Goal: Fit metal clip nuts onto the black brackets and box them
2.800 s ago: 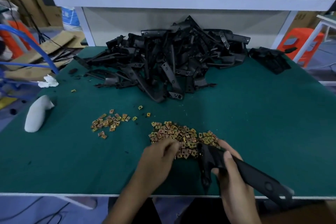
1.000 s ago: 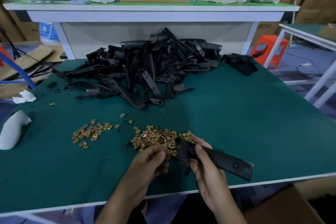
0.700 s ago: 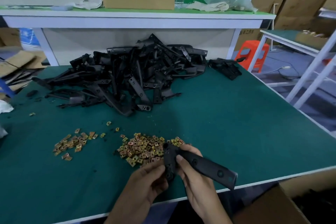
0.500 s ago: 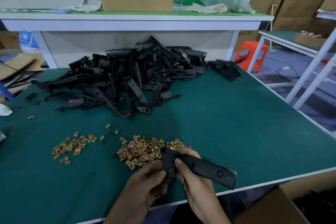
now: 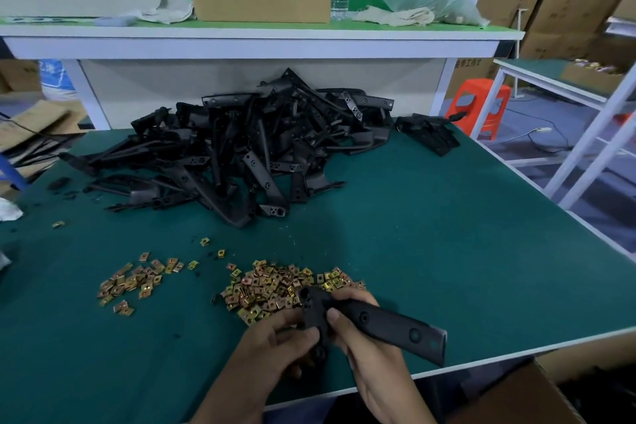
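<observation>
A small scatter of clip nuts (image 5: 137, 280) is laid on the green table (image 5: 447, 234) at the left, and a bracket pile (image 5: 241, 155) is heaped behind it. A larger nut heap (image 5: 275, 286) is spread just beyond the hands. The bent end of one black bracket (image 5: 385, 323) is pinched by the left hand (image 5: 272, 348). Its long arm is gripped by the right hand (image 5: 371, 351), over the table's near edge.

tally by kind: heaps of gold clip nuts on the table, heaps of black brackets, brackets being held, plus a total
clip nut heaps: 2, small nut heap and large nut heap
black bracket heaps: 2, big bracket pile and little bracket cluster
held bracket: 1
total: 5
</observation>
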